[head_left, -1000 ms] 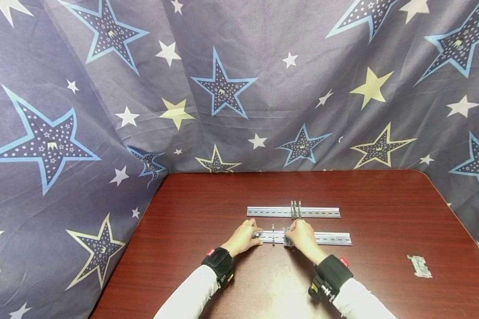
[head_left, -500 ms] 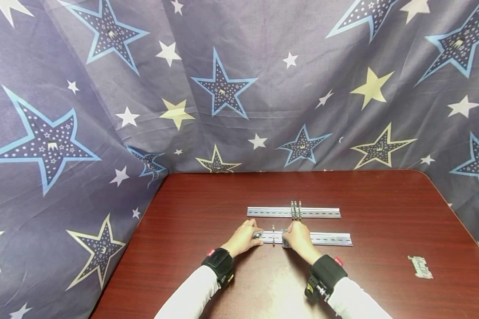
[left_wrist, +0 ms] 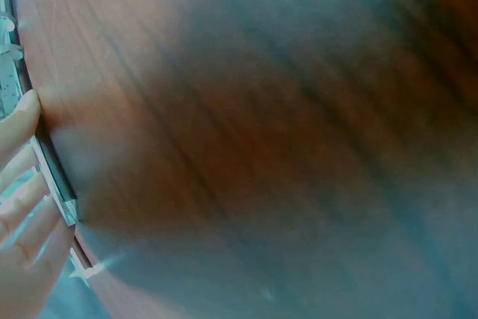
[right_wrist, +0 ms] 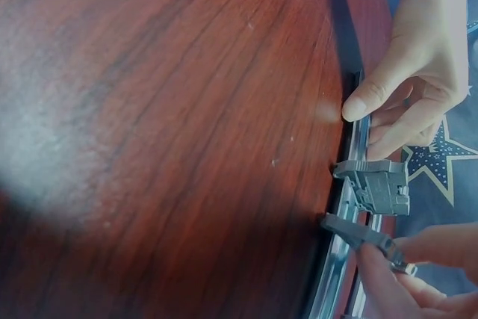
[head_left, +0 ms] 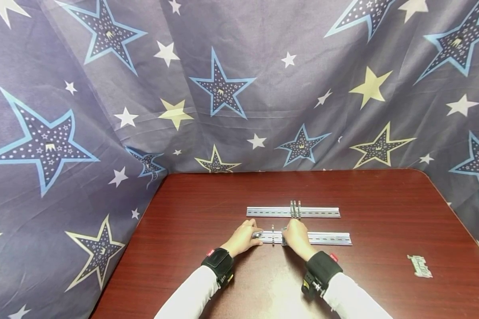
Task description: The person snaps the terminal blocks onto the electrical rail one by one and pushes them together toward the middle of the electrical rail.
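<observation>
My left hand (head_left: 241, 238) grips the left end of the nearer slotted metal DIN rail (head_left: 330, 239), thumb on the near edge and fingers on the far edge. One thin grey terminal block (head_left: 273, 235) stands upright on that rail, just right of this hand. Farther right, my right hand (head_left: 297, 238) pinches a second grey terminal block (right_wrist: 357, 234) between thumb and fingers. In the right wrist view this block sits tilted over the rail, its lower end at the rail's near edge. A small gap separates the two blocks. The fingers partly cover the held block in the head view.
Behind lies a second DIN rail (head_left: 269, 212) with several terminal blocks (head_left: 295, 209) standing upright near its middle. A loose pale terminal block (head_left: 420, 266) lies flat at the right of the brown table (head_left: 207, 195). Star-patterned cloth (head_left: 239, 133) hangs behind and at the sides.
My right hand has shifted slightly left along the nearer rail with the terminal block, closer to the standing one. The left hand has kept its place on the rail's end.
</observation>
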{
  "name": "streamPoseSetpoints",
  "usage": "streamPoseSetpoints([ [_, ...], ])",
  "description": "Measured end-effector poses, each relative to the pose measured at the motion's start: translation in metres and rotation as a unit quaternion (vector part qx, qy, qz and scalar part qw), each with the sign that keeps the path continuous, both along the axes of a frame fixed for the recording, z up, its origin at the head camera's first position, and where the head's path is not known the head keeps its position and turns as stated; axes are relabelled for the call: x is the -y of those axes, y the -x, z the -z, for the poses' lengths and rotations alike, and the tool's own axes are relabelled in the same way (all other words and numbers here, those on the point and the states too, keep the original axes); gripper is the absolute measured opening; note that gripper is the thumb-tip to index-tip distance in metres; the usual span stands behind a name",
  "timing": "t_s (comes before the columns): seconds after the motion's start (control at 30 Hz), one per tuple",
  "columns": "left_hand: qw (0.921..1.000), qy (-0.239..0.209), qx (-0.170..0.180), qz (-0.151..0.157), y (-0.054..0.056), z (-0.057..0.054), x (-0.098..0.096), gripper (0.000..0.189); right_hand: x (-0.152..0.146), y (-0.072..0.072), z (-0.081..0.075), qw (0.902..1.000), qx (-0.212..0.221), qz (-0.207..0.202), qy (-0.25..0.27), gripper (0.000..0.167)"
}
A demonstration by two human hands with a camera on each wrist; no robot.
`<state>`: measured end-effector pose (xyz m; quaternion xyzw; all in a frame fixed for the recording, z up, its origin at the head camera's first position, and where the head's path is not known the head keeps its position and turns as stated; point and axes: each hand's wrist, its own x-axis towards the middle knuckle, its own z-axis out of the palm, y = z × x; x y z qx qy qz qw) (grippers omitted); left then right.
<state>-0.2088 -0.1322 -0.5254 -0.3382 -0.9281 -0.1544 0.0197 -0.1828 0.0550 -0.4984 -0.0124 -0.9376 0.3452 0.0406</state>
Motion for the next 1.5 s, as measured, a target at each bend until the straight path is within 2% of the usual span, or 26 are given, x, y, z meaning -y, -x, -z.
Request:
streamPoseSetpoints([
  [0.4,0.9999,-0.01,-0.001,0.01,-0.001,-0.001,-0.001,0.033,0.005,0.002,-0.005,0.9988,-0.034,-0.001,-0.037,0.013],
  [0.67,0.9998,-0.016,-0.005,0.014,-0.001,0.0,0.0,0.033,0.013,0.006,0.001,0.9943,-0.08,0.0,-0.071,0.01],
  [0.8,0.9996,-0.02,-0.004,0.018,-0.002,0.0,0.0,0.032,0.016,0.007,-0.003,0.995,-0.058,0.004,-0.081,0.008],
  [0.93,0.9997,-0.018,-0.006,0.014,-0.002,0.0,0.002,0.033,0.017,0.012,-0.006,0.9971,-0.015,0.006,-0.075,0.005],
  [1.03,0.9997,-0.015,-0.011,0.016,0.0,0.002,0.002,0.034,0.015,0.027,0.014,0.9968,-0.006,0.007,-0.08,0.006],
  [1.17,0.9996,-0.014,-0.015,0.019,0.002,0.003,0.003,0.034,0.01,0.071,0.095,0.9923,-0.048,0.015,-0.113,0.005],
  [1.2,0.9996,-0.014,-0.015,0.018,0.002,0.003,0.003,0.034,0.009,0.08,0.107,0.992,-0.042,0.014,-0.118,0.005],
  [1.23,0.9996,-0.014,-0.015,0.018,0.003,0.003,0.003,0.034,0.008,0.085,0.118,0.9901,-0.06,0.015,-0.126,0.005],
  [1.27,0.9996,-0.013,-0.015,0.018,0.003,0.003,0.002,0.034,0.009,0.091,0.125,0.991,-0.042,0.018,-0.126,0.004],
  [1.37,0.9998,-0.007,-0.009,0.013,0.003,0.003,0.002,0.034,0.009,0.08,0.098,0.9931,0.02,0.012,-0.115,0.007],
  [1.4,0.9999,-0.005,-0.007,0.013,0.003,0.003,0.001,0.034,0.008,0.073,0.085,0.9932,0.027,0.009,-0.113,0.009],
  [1.43,0.9999,-0.003,-0.006,0.011,0.003,0.003,0.001,0.034,0.007,0.074,0.093,0.993,0.008,0.011,-0.117,0.009],
  [1.47,1.0,-0.001,-0.003,0.009,0.002,0.002,0.001,0.035,0.006,0.08,0.103,0.9931,0.021,0.01,-0.115,0.009],
  [1.5,1.0,-0.001,0.0,0.008,0.002,0.002,0.0,0.035,0.003,0.089,0.122,0.9929,0.002,0.009,-0.119,0.009],
])
